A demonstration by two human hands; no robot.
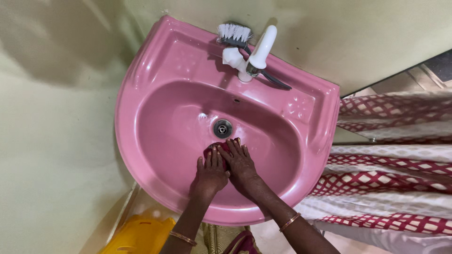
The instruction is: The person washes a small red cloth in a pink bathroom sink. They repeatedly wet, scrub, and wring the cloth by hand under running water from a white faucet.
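A pink wall-mounted sink [141, 80] fills the centre of the view, fixed against a pale green wall [56, 141]. The basin is oval, wet and glossy, with a round metal drain [222, 128] near its middle. On the back ledge at 12 o'clock stands a white tap [256, 54], its spout angled toward the basin. A scrubbing brush [234, 34] with white bristles lies just behind the tap, its dark handle running toward 3 o'clock along the ledge.

Both hands rest inside the basin at 6 o'clock from the drain, side by side and touching. The left hand [210, 173] and the right hand [241, 162] lie palm down with fingers extended, pressing flat on a dark red cloth [221, 149]. Neither hand is closed around it. The cloth sits on the basin floor just below the drain, mostly covered by the fingers. Each wrist carries a thin bangle.

The front rim of the sink curves under the forearms at 6 o'clock. At 3 o'clock a red-and-white patterned curtain [391, 169] hangs close beside the rim. At 7 o'clock, below the rim, a yellow plastic object [136, 235] stands on the floor. The basin floor is open at 9 o'clock and 3 o'clock of the hands.
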